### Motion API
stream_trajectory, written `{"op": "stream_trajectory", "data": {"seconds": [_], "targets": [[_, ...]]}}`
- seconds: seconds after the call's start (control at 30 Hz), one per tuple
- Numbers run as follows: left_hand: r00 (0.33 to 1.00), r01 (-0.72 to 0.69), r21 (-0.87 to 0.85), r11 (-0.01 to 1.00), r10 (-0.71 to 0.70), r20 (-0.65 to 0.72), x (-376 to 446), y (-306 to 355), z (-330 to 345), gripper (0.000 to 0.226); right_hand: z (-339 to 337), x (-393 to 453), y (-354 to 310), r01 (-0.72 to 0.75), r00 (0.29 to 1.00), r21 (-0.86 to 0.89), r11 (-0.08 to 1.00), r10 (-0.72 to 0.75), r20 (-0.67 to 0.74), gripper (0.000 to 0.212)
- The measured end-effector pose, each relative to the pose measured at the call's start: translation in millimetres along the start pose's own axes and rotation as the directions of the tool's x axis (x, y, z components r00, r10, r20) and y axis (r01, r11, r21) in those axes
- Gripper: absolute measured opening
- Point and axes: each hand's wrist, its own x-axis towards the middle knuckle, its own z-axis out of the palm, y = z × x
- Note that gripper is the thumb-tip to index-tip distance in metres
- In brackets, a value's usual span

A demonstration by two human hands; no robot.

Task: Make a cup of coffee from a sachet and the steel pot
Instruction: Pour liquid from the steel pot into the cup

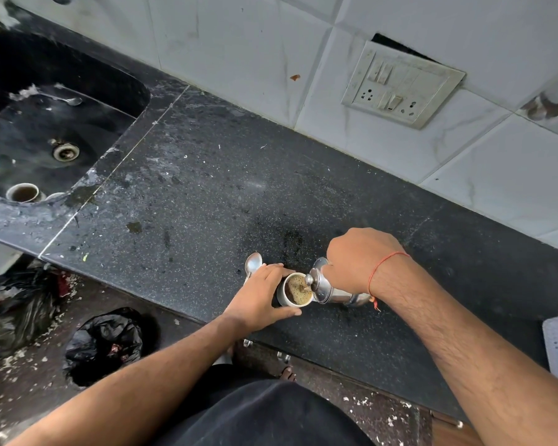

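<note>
The right hand [358, 259] tipped the steel pot [327, 286] over the cup [295, 289] of frothy coffee, which the left hand [261, 296] steadied on the counter [207, 175].

Bare, hairy forearms; a thin red thread [388, 259] circles the right wrist (knot dangling); black clothing [264, 416] below

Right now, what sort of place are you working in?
Most likely a small, well-used home kitchen: a dark speckled stone counter with a sunken sink holding a used cup, and a tiled wall with a switch and socket plate.
</note>
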Motion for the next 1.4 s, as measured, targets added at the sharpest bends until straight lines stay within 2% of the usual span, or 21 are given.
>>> {"op": "stream_trajectory", "data": {"seconds": [0.13,0.37,0.63,1.07,1.13,1.3,1.4], "targets": [[1.000,0.004,0.003,1.000,-0.004,0.005,0,0,1,0.085,16,-1,8,-0.010,1.000,0.052,0.999,0.011,-0.014,0.027],[1.000,0.002,-0.005,1.000,-0.002,-0.004,0,3,-1,0.082,61,-6,34,-0.092,0.994,0.239,0.967,0.104,-0.037,0.044],[1.000,0.014,0.004,1.000,-0.014,-0.005,0,1,2,0.083,122,-1,49,-0.105,0.987,0.551,0.828,0.154,-0.043,0.054],[0.999,0.039,0.016,0.999,-0.038,-0.011,-2,2,3,0.086,178,-7,78,-0.068,0.983,0.684,0.726,0.168,-0.080,0.057],[0.999,0.040,0.025,0.999,-0.040,-0.015,-3,3,3,0.085,194,-8,85,-0.065,0.981,0.740,0.669,0.177,-0.074,0.056],[0.998,0.057,0.035,0.998,-0.056,-0.027,-4,8,2,0.081,238,-8,98,-0.045,0.974,0.922,0.385,0.222,-0.045,0.056],[0.997,0.073,0.031,0.997,-0.072,-0.021,-2,11,-1,0.079,258,-4,106,-0.006,0.971,0.964,0.264,0.234,-0.058,0.055]]}}
